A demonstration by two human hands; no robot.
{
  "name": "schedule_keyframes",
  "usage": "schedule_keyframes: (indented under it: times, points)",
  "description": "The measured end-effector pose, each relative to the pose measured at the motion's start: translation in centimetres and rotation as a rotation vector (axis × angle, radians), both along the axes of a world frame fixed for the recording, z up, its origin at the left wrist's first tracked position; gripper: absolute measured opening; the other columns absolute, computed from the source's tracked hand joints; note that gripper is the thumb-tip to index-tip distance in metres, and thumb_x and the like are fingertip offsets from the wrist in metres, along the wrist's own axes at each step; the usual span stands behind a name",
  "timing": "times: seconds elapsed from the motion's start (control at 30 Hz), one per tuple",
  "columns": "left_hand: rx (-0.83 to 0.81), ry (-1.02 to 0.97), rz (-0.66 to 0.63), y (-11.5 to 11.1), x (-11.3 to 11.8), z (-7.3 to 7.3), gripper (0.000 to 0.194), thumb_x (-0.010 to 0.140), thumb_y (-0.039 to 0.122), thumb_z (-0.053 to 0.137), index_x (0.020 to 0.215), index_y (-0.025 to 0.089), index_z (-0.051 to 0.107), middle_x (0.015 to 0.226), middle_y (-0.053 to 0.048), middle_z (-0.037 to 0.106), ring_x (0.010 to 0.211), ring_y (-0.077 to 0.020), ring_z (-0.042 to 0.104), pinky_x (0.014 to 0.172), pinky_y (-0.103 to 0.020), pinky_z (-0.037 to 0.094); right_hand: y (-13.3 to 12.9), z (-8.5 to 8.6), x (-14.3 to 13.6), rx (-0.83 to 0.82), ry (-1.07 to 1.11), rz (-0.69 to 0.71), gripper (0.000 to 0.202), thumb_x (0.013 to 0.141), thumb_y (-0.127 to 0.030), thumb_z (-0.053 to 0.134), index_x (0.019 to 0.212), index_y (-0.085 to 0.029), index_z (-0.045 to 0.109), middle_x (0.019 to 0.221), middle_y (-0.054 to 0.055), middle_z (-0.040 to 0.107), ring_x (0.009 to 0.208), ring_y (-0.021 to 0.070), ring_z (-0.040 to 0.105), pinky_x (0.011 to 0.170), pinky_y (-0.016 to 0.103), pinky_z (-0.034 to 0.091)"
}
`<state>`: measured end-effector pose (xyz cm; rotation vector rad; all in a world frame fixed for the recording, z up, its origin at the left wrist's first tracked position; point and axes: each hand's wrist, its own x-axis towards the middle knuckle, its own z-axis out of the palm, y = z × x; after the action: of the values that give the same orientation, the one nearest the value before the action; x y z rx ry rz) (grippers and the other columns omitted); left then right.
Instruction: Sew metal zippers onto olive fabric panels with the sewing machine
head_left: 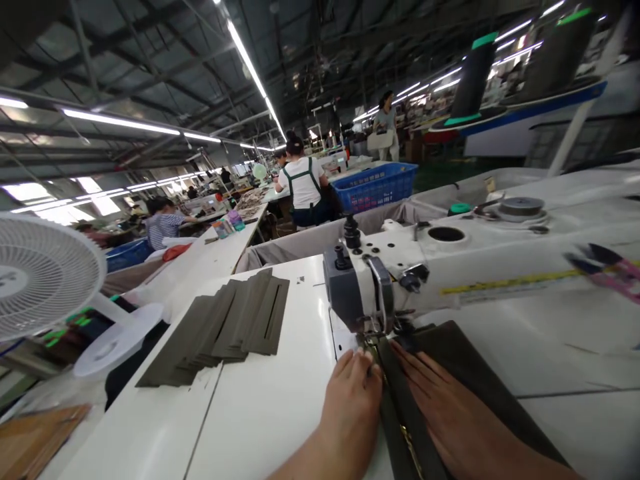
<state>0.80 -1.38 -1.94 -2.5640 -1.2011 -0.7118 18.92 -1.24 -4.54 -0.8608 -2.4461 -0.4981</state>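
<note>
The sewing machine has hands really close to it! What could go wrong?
The left hand has its fingers right by the working end of the sewing machine, so a slip might hurt them. The gold-coloured metal on the dark strip could perhaps snag there. And if the right hand pushes unevenly, the stitching might go crooked.

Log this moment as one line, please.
left hand: fingers on zipper strip at sewing machine | right hand: laid flat on dark fabric | stacked pieces: on white tabletop, left of machine
</note>
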Motion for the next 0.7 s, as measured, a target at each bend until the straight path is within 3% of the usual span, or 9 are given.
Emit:
schedule_keyframes:
  times: [0.37, 0.7]
  points:
    - [0.01, -0.023, -0.022, 0.1, 0.1, -0.2, 0.024, 0.091, 0.009, 0.038, 0.093, 0.01, 0.061, 0.103, -0.013, 0.064, 0.1, -0.0207, 0.06, 0.092, -0.037, 0.05, -0.1, -2.3, 0.7, -0.1, -0.036, -0.004, 0.059, 0.079, -0.016, 0.043, 0.137, -0.009, 0.031, 0.132, 0.015, 0.047, 0.118, 0.026, 0.047, 0.096, 0.045, 0.042]
    - [-0.029, -0.026, -0.068, 0.3, 0.1, 0.3, 0.025, 0.089, 0.007, 0.038, 0.102, 0.01, 0.059, 0.106, -0.016, 0.062, 0.102, -0.0237, 0.059, 0.089, -0.042, 0.052, -0.4, 1.3, 0.1, -0.074, -0.084, -0.051, 0.063, 0.078, -0.012, 0.04, 0.138, -0.001, 0.025, 0.129, 0.021, 0.048, 0.116, 0.0255, 0.049, 0.091, 0.042, 0.047]
